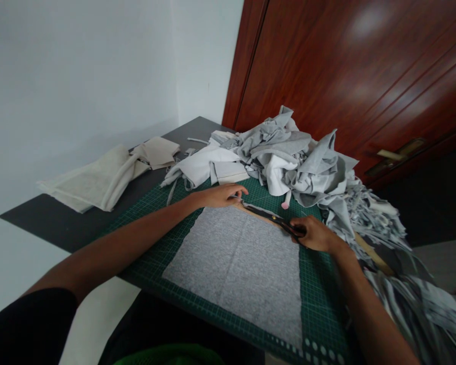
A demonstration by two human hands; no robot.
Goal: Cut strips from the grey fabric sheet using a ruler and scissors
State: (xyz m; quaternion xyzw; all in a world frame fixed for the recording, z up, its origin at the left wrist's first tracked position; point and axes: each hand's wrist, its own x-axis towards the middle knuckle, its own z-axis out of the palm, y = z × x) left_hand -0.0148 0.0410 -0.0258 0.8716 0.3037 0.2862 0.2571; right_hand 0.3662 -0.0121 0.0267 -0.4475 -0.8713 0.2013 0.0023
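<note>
A grey fabric piece (237, 263) lies flat on the green cutting mat (315, 284). My right hand (313, 233) grips the handles of black scissors (273, 218), whose blades lie along the fabric's far edge and point left. At the fabric's far left corner is my left hand (226, 195), with thumb and fingers brought together near the blade tips; a bit of the fabric edge seems to be between them. A thin tan strip runs along the far edge beside the blades.
Grey and white cloth scraps (277, 147) are heaped beyond the mat, with thin strips (376, 213) at the right. Folded cream cloth (95, 177) lies on the dark table (34, 218) at left. A brown door (327, 66) stands behind.
</note>
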